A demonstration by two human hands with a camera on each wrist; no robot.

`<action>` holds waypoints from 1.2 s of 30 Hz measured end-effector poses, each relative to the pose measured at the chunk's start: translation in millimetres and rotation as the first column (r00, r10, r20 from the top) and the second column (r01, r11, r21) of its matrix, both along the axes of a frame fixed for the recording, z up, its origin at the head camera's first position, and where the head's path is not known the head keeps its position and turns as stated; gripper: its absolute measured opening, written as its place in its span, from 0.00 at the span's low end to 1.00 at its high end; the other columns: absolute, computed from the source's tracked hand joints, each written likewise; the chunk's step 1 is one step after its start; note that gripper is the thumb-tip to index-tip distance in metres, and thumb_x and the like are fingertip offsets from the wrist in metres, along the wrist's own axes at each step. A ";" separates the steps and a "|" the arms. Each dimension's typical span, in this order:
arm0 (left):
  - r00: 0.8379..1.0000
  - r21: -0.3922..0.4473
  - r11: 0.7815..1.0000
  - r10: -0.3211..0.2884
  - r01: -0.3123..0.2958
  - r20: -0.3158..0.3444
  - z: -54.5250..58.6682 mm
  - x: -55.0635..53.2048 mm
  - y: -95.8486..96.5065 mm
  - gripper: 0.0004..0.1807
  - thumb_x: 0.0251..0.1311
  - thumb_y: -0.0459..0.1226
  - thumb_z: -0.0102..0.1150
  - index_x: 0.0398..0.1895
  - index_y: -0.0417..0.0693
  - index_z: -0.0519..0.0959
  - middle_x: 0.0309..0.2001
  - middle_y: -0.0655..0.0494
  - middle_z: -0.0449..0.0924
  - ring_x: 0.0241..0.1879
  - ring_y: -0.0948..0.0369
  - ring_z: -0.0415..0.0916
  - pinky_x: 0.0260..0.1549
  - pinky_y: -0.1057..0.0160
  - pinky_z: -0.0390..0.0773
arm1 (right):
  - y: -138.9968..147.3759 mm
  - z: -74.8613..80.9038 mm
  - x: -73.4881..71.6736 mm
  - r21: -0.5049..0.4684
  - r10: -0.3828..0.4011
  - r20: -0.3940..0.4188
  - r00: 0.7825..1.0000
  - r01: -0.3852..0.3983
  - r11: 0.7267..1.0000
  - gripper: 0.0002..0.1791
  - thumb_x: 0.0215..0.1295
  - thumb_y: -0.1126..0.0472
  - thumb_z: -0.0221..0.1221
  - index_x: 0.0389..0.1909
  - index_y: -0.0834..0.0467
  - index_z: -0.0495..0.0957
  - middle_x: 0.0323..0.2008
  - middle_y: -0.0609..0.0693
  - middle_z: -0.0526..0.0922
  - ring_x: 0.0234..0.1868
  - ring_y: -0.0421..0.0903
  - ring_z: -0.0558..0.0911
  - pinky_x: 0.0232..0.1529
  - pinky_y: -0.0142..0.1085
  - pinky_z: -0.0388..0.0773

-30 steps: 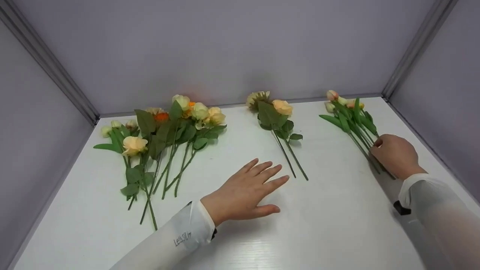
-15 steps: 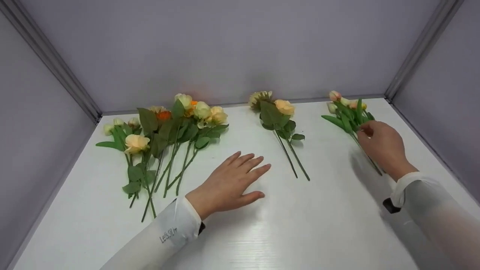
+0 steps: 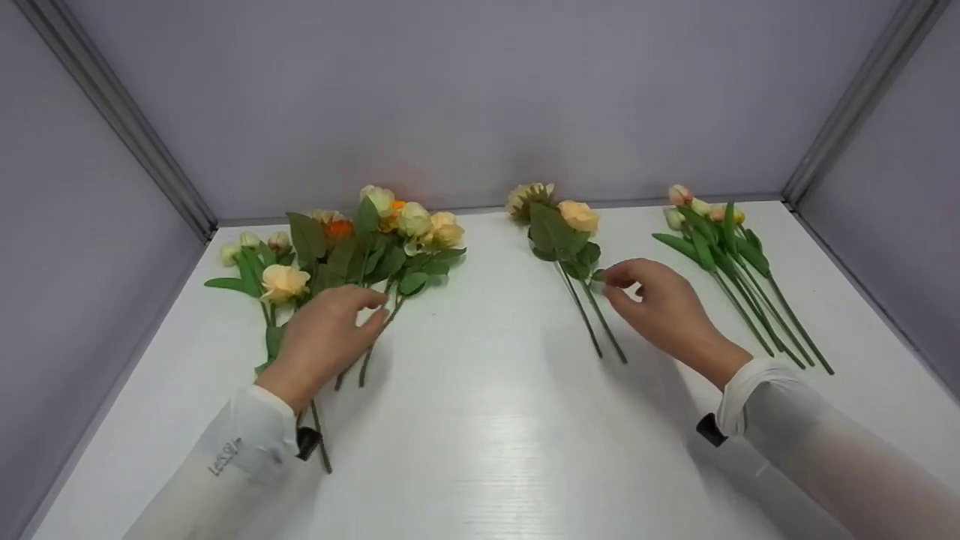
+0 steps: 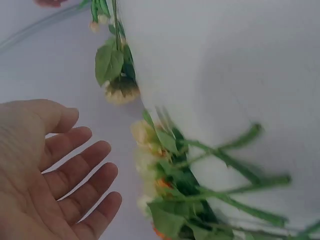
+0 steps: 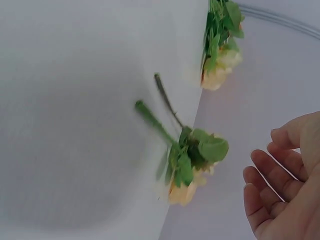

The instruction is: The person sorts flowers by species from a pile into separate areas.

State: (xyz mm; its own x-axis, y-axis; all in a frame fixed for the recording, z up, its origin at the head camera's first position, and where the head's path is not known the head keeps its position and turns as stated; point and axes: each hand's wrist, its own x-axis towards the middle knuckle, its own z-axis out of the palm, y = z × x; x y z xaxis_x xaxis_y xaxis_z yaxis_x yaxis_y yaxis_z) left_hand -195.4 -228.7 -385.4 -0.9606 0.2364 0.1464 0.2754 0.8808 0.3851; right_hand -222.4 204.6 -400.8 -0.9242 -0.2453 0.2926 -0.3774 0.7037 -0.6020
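Note:
In the head view my left hand (image 3: 326, 337) hovers over the stems of the left pile, covering part of them. That pile mixes a peach rose (image 3: 285, 283), pale blooms (image 3: 414, 219), an orange flower (image 3: 339, 229) and pale tulip buds (image 3: 229, 253). The left wrist view shows the fingers spread and loosely bent, with nothing in them. My right hand (image 3: 660, 311) is beside the middle pair, near a small leaf of the second peach rose (image 3: 579, 216); a cream flower (image 3: 529, 201) lies next to it. Its fingers are relaxed and hold nothing in the right wrist view.
A tulip bunch (image 3: 727, 247) lies at the right, stems pointing toward the front. All the flowers lie on a white table (image 3: 495, 450). A grey back wall (image 3: 480, 97) and side walls enclose it, close behind the blooms.
My right hand has left the tulip stems and moved left to the middle pair. The left hand has swung left, from the front middle to above the left pile.

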 end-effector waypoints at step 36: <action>0.694 0.170 0.846 0.281 -0.505 0.663 -18.7 -36.2 -115.5 0.13 0.66 0.42 0.60 0.32 0.40 0.81 0.20 0.57 0.76 0.21 0.63 0.73 0.25 0.64 0.78 | -192.6 -22.8 41.9 0.294 0.590 -0.054 0.805 -0.552 0.780 0.07 0.71 0.58 0.64 0.45 0.52 0.88 0.40 0.41 0.88 0.42 0.42 0.83 0.48 0.39 0.77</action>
State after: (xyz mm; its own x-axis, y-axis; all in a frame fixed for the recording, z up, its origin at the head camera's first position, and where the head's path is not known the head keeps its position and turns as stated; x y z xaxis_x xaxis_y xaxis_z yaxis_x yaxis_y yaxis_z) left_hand -231.6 -344.2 -404.0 -0.8611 -0.1358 -0.4899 -0.4512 0.6482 0.6134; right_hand -180.5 12.0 -423.5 -0.5458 -0.7974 0.2572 -0.8222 0.4507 -0.3475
